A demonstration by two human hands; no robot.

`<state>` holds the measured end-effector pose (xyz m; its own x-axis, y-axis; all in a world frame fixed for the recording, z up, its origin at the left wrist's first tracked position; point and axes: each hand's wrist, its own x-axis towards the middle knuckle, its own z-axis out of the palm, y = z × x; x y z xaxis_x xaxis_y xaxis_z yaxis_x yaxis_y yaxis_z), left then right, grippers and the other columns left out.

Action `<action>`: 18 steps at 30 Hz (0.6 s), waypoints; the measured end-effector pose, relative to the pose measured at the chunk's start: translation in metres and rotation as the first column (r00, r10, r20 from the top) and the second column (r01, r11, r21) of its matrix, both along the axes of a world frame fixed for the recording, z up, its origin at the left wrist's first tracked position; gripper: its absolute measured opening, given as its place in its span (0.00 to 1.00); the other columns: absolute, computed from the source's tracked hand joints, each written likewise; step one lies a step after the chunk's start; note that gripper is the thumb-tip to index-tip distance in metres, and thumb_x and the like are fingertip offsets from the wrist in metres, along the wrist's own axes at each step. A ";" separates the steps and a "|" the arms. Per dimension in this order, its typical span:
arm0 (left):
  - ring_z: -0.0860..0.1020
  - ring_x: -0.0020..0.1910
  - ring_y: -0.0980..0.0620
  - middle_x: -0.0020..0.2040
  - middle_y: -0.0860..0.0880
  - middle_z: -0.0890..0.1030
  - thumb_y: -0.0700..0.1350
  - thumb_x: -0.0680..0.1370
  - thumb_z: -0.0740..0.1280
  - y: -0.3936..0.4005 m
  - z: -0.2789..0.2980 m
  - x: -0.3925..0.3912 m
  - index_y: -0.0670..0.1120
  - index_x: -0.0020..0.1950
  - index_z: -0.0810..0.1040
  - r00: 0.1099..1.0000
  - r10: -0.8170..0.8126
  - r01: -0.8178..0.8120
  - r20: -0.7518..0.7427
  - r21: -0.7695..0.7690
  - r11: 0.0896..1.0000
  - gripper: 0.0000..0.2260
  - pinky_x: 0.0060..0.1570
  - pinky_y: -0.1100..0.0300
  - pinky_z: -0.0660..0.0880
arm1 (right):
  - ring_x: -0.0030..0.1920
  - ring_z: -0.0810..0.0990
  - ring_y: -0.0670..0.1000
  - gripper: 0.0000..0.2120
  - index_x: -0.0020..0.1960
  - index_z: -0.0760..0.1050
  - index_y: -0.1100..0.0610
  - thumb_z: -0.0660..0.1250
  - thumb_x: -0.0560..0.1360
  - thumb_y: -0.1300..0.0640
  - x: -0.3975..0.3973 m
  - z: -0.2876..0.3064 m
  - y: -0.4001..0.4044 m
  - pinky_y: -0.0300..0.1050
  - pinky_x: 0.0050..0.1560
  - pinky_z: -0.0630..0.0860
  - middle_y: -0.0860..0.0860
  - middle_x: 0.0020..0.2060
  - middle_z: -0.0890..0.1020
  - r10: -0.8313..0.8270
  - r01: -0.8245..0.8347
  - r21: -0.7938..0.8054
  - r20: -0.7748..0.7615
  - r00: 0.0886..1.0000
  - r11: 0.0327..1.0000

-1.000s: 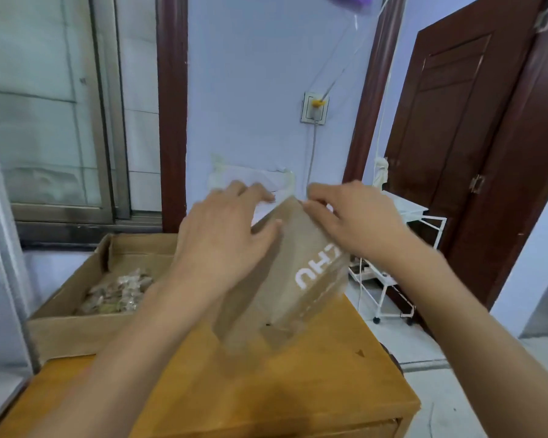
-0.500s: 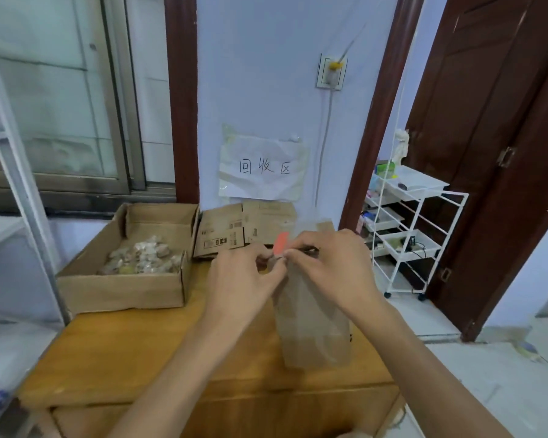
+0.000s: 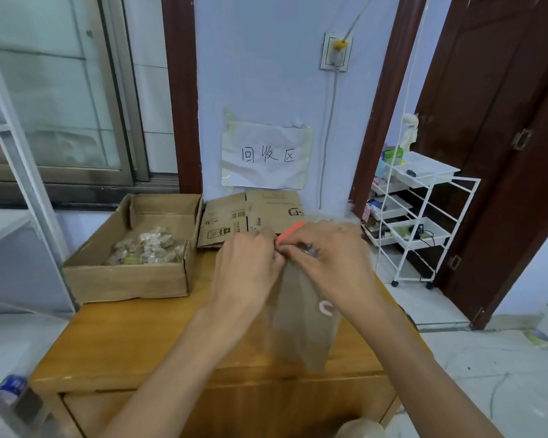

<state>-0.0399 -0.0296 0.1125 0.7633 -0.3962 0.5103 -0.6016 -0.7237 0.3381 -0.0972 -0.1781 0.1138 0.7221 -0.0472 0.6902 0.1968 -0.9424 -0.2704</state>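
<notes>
1. Two bare hands meet at the centre of the view, above a wooden table (image 3: 133, 343).
2. Between them hangs a translucent brownish plastic bag (image 3: 301, 330) with a white letter on it. It is upright, and an orange strip (image 3: 290, 233) runs along its mouth at 12 o'clock.
3. The left hand (image 3: 250, 267) pinches the bag's top edge from 9 o'clock with curled fingers. The right hand (image 3: 329, 257) pinches it from 3 o'clock, also curled. Their fingertips are almost touching.
4. The bag looks like thin film, so it is probably light, limp and a little slippery. The mouth beside the strip is the firmest place to hold, since the body would likely crumple.
5. The bag's bottom is near the table's front edge at 6 o'clock. Whether it rests on the wood cannot be told.
6. An open cardboard box (image 3: 124, 284) of crumpled wrappers sits at 9 o'clock of the bag.
7. A flattened carton (image 3: 234, 216) leans on the wall at 12 o'clock, under a paper sign (image 3: 266, 156).
8. A white wire trolley (image 3: 424, 222) stands on the floor at 2 o'clock.
9. Bare wood shows at 8 o'clock, which gives the most room for moving.
</notes>
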 end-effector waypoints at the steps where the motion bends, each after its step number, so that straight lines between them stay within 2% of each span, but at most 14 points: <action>1: 0.80 0.48 0.39 0.46 0.45 0.83 0.43 0.77 0.64 0.000 0.001 0.000 0.47 0.55 0.81 1.000 -0.008 0.009 -0.006 0.042 0.999 0.09 0.45 0.47 0.77 | 0.49 0.82 0.42 0.10 0.50 0.85 0.40 0.66 0.79 0.41 -0.001 -0.004 0.001 0.51 0.49 0.78 0.38 0.45 0.85 -0.007 0.007 -0.048 -0.013 1.000 0.999; 3: 0.81 0.50 0.39 0.49 0.46 0.83 0.39 0.76 0.65 0.000 -0.002 0.004 0.48 0.57 0.80 0.998 -0.060 0.062 -0.027 0.114 0.992 0.12 0.48 0.46 0.78 | 0.49 0.82 0.45 0.09 0.50 0.85 0.42 0.65 0.80 0.44 -0.003 -0.007 0.000 0.52 0.50 0.77 0.39 0.45 0.85 -0.009 0.005 -0.151 -0.020 1.000 0.989; 5: 0.82 0.51 0.42 0.49 0.48 0.85 0.40 0.74 0.64 0.002 -0.005 0.007 0.49 0.57 0.82 0.992 -0.122 0.126 -0.036 0.139 0.982 0.14 0.49 0.47 0.79 | 0.48 0.83 0.45 0.08 0.50 0.85 0.42 0.66 0.80 0.45 -0.007 -0.005 -0.005 0.50 0.51 0.76 0.39 0.45 0.85 0.000 -0.005 -0.208 -0.021 1.000 0.978; 6: 0.83 0.50 0.45 0.48 0.50 0.86 0.43 0.74 0.63 0.005 -0.006 0.008 0.51 0.57 0.83 0.985 -0.165 0.168 -0.041 0.082 0.982 0.15 0.50 0.50 0.79 | 0.47 0.83 0.45 0.07 0.50 0.84 0.42 0.67 0.81 0.45 -0.009 -0.003 -0.008 0.49 0.49 0.76 0.39 0.45 0.85 -0.001 -0.004 -0.204 -0.026 1.000 0.979; 8: 0.84 0.49 0.56 0.48 0.56 0.87 0.47 0.75 0.66 0.010 -0.010 0.004 0.53 0.57 0.86 0.956 -0.263 0.238 -0.134 -0.180 0.955 0.14 0.54 0.58 0.80 | 0.46 0.83 0.44 0.07 0.51 0.83 0.41 0.66 0.82 0.44 -0.012 0.002 -0.015 0.47 0.46 0.77 0.39 0.46 0.85 -0.011 0.003 -0.171 -0.043 0.999 0.985; 10: 0.83 0.48 0.63 0.45 0.59 0.87 0.52 0.77 0.71 0.010 -0.017 -0.004 0.54 0.55 0.87 0.931 -0.275 0.184 -0.240 -0.342 0.922 0.09 0.54 0.62 0.79 | 0.47 0.82 0.41 0.09 0.52 0.83 0.41 0.64 0.82 0.43 -0.011 0.004 -0.018 0.48 0.46 0.78 0.37 0.47 0.85 -0.008 -0.003 -0.142 -0.077 0.997 0.990; 12: 0.83 0.42 0.58 0.37 0.57 0.85 0.56 0.78 0.69 0.007 -0.032 -0.009 0.52 0.45 0.85 0.957 -0.172 0.100 -0.233 -0.293 0.951 0.10 0.44 0.58 0.79 | 0.49 0.82 0.41 0.11 0.52 0.82 0.40 0.62 0.82 0.42 -0.011 0.001 -0.017 0.49 0.47 0.79 0.36 0.47 0.85 -0.002 -0.011 -0.140 -0.093 0.996 0.990; 14: 0.82 0.38 0.46 0.33 0.52 0.82 0.55 0.80 0.65 0.001 -0.048 -0.016 0.50 0.39 0.76 0.989 -0.060 0.038 -0.138 -0.156 0.987 0.13 0.35 0.52 0.73 | 0.49 0.81 0.40 0.11 0.51 0.82 0.40 0.61 0.82 0.42 -0.014 -0.006 -0.016 0.48 0.46 0.78 0.37 0.47 0.84 0.005 -0.018 -0.142 -0.093 0.996 0.990; 16: 0.80 0.40 0.40 0.35 0.46 0.82 0.51 0.81 0.63 -0.005 -0.059 -0.023 0.51 0.41 0.71 0.994 -0.028 0.019 -0.107 -0.080 0.997 0.10 0.34 0.50 0.66 | 0.49 0.81 0.40 0.10 0.50 0.83 0.40 0.63 0.82 0.43 -0.018 -0.017 -0.017 0.46 0.47 0.78 0.36 0.47 0.85 0.027 -0.040 -0.136 -0.093 0.995 0.990; 18: 0.80 0.44 0.37 0.39 0.43 0.83 0.48 0.80 0.62 -0.005 -0.067 -0.023 0.51 0.43 0.69 0.997 0.006 -0.004 -0.078 0.028 1.000 0.07 0.36 0.51 0.64 | 0.49 0.81 0.40 0.07 0.50 0.84 0.41 0.67 0.82 0.45 -0.019 -0.025 -0.019 0.46 0.53 0.77 0.37 0.47 0.85 0.067 -0.084 -0.183 -0.098 0.993 0.979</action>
